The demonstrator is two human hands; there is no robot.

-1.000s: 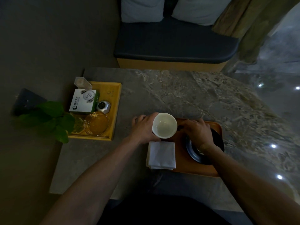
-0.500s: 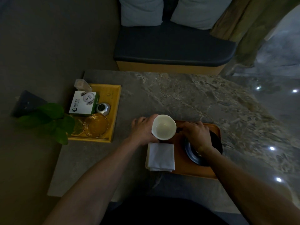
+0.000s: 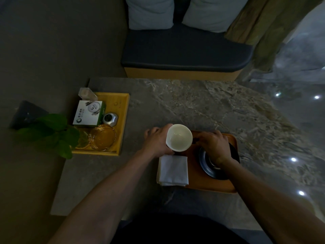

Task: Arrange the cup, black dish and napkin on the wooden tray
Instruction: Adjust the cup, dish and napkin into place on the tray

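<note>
My left hand (image 3: pixel 156 140) grips a white cup (image 3: pixel 179 137) and holds it upright over the far left corner of the wooden tray (image 3: pixel 202 182). A folded white napkin (image 3: pixel 173 170) lies on the tray's left end, just below the cup. On the right half of the tray sits the black dish (image 3: pixel 211 170). My right hand (image 3: pixel 213 144) rests on it, fingers curled over its far rim; whether it grips the dish I cannot tell. Much of the dish is hidden under that hand and wrist.
A yellow tray (image 3: pixel 123 110) at the table's left holds a white-green box (image 3: pixel 89 113), a silver lid, a clear container and a glass ashtray (image 3: pixel 102 136). A leafy plant (image 3: pixel 51 132) overhangs its near left corner. A cushioned bench (image 3: pixel 184 55) stands beyond the marble table (image 3: pixel 202 103).
Both hands, the cup and the dish keep nearly the same positions; only the camera view has shifted slightly.
</note>
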